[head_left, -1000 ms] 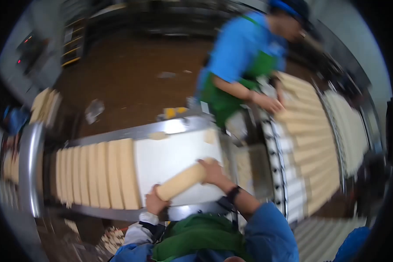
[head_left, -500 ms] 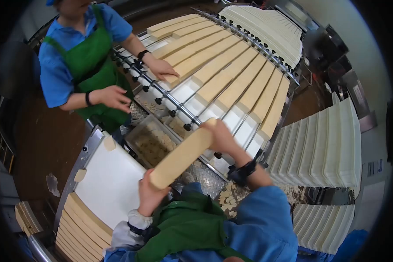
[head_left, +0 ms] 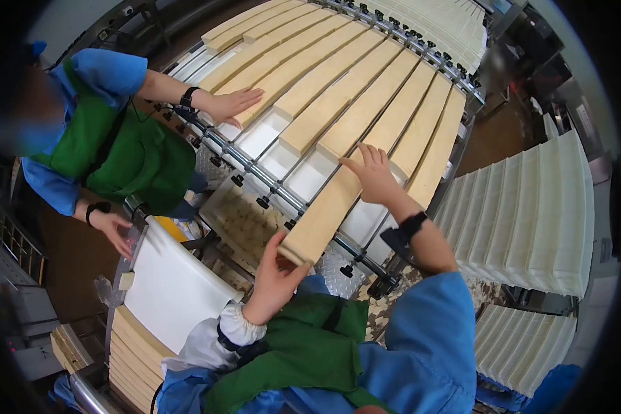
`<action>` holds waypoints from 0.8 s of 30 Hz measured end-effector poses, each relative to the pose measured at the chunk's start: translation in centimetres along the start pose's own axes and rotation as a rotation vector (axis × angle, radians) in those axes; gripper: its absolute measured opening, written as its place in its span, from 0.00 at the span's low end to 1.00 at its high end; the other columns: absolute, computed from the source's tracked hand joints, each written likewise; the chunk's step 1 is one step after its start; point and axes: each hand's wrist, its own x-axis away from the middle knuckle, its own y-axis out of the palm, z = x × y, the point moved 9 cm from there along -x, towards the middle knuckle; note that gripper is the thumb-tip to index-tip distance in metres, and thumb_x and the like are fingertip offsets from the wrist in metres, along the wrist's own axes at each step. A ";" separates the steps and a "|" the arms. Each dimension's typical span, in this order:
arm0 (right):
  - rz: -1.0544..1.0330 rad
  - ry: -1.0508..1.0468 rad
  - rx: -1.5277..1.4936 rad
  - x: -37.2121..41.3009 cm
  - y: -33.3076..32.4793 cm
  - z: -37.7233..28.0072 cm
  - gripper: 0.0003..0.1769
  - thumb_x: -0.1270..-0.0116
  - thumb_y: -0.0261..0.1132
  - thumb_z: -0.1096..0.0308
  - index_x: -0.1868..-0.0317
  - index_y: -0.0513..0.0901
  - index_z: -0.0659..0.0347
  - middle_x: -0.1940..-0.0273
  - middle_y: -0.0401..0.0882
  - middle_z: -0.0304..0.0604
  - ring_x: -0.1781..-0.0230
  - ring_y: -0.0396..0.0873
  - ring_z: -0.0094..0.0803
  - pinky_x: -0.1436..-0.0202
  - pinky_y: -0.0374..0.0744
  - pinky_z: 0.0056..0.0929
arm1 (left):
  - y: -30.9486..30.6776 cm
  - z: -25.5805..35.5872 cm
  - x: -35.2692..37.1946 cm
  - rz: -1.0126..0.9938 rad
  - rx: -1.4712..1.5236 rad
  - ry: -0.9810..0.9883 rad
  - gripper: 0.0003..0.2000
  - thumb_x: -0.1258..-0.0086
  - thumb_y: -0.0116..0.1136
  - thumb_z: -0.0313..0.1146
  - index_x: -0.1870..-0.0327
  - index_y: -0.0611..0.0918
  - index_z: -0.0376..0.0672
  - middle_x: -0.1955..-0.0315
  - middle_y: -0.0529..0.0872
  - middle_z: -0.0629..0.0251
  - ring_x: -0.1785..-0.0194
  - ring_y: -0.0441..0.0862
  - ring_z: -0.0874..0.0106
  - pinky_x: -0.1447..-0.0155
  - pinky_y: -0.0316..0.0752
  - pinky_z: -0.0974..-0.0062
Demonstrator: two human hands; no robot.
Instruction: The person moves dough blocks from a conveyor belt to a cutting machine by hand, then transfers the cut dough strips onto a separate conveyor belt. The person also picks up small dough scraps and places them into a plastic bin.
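Observation:
A long pale-tan block (head_left: 326, 219) lies in one of the rod-divided lanes, its near end sticking out over the metal rail (head_left: 272, 185). My left hand (head_left: 277, 279) grips that near end, thumb on one side and fingers on the other. Close over its far end, my right hand (head_left: 376, 176) is open with fingers spread. Similar tan blocks (head_left: 372, 93) fill the lanes alongside and ahead. Between their near ends and the rail, white surface (head_left: 312, 176) shows.
Across the lanes at left stands a co-worker, one hand (head_left: 231, 107) flat on the blocks, the other (head_left: 113, 231) beside a white belt (head_left: 176, 283). Tan blocks (head_left: 134, 355) lie on that belt. Below is a bin of scraps (head_left: 245, 224). White ribbed stacks (head_left: 521, 221) stand at right.
The block held up between both my hands is now down in a lane. My right hand has let go of its far end. The co-worker's lower hand has dropped toward the white belt.

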 end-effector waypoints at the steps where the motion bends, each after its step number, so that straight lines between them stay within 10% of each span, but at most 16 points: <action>1: 0.208 -0.043 0.084 0.9 -2.3 -1.3 0.27 0.50 0.68 0.70 0.45 0.78 0.52 0.52 0.75 0.54 0.49 0.72 0.52 0.42 0.70 0.45 | 0.8 -0.1 -0.8 -0.040 0.061 0.019 0.36 0.35 0.63 0.22 0.28 0.55 0.37 0.46 0.77 0.52 0.46 0.80 0.68 0.44 0.77 0.75; 6: 0.131 0.291 -0.540 6.2 -2.3 -6.8 0.18 0.49 0.68 0.69 0.58 0.79 0.66 0.59 0.73 0.53 0.54 0.71 0.50 0.50 0.71 0.44 | 0.4 -3.2 -3.2 0.113 0.050 -0.002 0.32 0.34 0.63 0.23 0.32 0.60 0.36 0.52 0.80 0.55 0.49 0.81 0.71 0.48 0.77 0.76; 12: 0.188 0.398 -0.567 6.9 -3.1 -10.0 0.19 0.49 0.70 0.64 0.61 0.78 0.69 0.60 0.72 0.53 0.56 0.71 0.50 0.51 0.71 0.44 | -1.7 -5.2 -3.6 0.177 0.079 -0.010 0.27 0.32 0.63 0.25 0.36 0.63 0.38 0.55 0.83 0.58 0.52 0.81 0.74 0.51 0.77 0.77; 24: -0.005 0.365 -0.878 5.6 -0.6 -10.3 0.54 0.58 0.77 0.54 0.32 0.61 0.66 0.43 0.69 0.63 0.41 0.69 0.57 0.38 0.71 0.47 | -1.9 -2.7 -1.9 -0.033 0.164 0.184 0.25 0.30 0.49 0.15 0.33 0.62 0.43 0.50 0.83 0.55 0.49 0.82 0.72 0.45 0.77 0.75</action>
